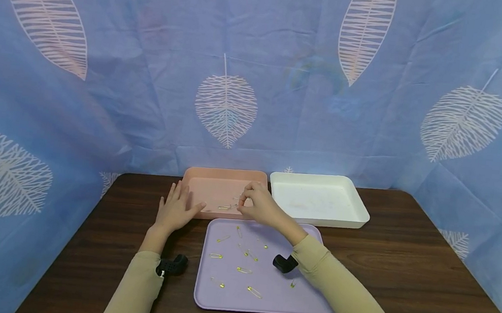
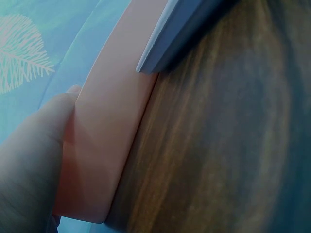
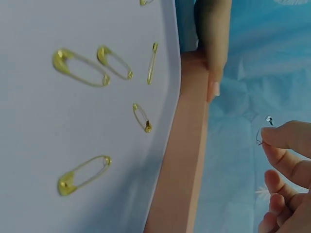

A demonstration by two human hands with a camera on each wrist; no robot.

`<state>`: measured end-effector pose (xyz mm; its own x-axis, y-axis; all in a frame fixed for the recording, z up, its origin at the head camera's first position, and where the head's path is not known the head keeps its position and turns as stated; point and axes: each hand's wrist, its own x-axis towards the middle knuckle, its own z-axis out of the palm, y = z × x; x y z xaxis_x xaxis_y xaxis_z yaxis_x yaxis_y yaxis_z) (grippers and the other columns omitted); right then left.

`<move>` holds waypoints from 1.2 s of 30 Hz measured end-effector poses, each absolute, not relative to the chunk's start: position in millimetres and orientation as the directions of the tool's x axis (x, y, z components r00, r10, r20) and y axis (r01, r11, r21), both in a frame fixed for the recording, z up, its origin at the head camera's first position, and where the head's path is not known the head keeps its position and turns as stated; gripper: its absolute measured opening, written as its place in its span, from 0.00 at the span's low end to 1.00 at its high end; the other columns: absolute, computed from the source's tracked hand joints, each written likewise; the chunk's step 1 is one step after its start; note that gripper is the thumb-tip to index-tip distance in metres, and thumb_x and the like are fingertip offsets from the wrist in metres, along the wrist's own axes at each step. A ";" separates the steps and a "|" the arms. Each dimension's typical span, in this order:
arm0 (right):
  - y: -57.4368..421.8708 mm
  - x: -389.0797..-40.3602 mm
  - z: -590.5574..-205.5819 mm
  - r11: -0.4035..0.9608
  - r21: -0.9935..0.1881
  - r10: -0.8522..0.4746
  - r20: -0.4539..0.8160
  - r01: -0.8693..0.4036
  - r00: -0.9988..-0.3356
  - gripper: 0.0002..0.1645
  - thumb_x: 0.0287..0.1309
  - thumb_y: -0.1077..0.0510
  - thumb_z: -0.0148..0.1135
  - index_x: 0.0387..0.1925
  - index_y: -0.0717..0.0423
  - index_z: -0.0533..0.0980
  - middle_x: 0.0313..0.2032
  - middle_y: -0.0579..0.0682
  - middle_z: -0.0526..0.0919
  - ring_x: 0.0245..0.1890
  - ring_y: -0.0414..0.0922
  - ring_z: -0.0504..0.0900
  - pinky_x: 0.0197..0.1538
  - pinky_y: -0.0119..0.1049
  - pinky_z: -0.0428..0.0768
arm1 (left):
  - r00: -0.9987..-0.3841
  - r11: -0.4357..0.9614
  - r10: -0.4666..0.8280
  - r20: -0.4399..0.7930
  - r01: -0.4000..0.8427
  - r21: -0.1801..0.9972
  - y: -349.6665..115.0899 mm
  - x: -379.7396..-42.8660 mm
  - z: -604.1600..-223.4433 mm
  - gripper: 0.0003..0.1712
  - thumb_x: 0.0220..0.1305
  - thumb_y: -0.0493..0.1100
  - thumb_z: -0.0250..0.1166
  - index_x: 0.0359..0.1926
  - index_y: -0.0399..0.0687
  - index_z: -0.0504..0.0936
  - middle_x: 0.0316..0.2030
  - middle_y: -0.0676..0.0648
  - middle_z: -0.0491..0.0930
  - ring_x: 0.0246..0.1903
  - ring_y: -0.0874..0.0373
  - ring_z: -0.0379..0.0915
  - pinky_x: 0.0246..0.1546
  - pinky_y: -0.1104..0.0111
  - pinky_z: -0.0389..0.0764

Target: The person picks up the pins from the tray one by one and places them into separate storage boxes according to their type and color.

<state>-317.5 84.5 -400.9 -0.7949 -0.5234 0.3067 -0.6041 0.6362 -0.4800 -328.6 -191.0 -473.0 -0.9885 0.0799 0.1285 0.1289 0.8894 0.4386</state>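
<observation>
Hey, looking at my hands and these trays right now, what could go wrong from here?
Your right hand pinches a small safety pin between its fingertips; it could slip and drop. Your right sleeve reaches across the purple tray, so it might brush the gold pins lying there. Your left hand rests at the edge of the pink tray; pressing hard could shift it.

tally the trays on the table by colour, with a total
Pink tray: 1
Purple tray: 1
White tray: 1
Total: 3 trays
</observation>
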 end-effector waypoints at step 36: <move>29.9 -396.0 -419.0 0.763 -0.442 -0.434 0.191 -0.472 -0.880 0.09 0.56 0.56 0.68 0.23 0.53 0.82 0.47 0.55 0.82 0.57 0.55 0.73 0.67 0.50 0.64 | -0.990 0.888 0.088 0.111 0.128 0.442 -192.4 -331.5 -473.0 0.57 0.63 0.74 0.50 0.77 0.41 0.45 0.77 0.37 0.35 0.77 0.40 0.28 0.68 0.32 0.40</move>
<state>-396.0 29.9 -419.0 -0.8804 -0.4338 0.1915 -0.4719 0.7626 -0.4424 -331.5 -192.4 -473.0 -0.9900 0.0878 0.1106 0.1282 0.8878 0.4421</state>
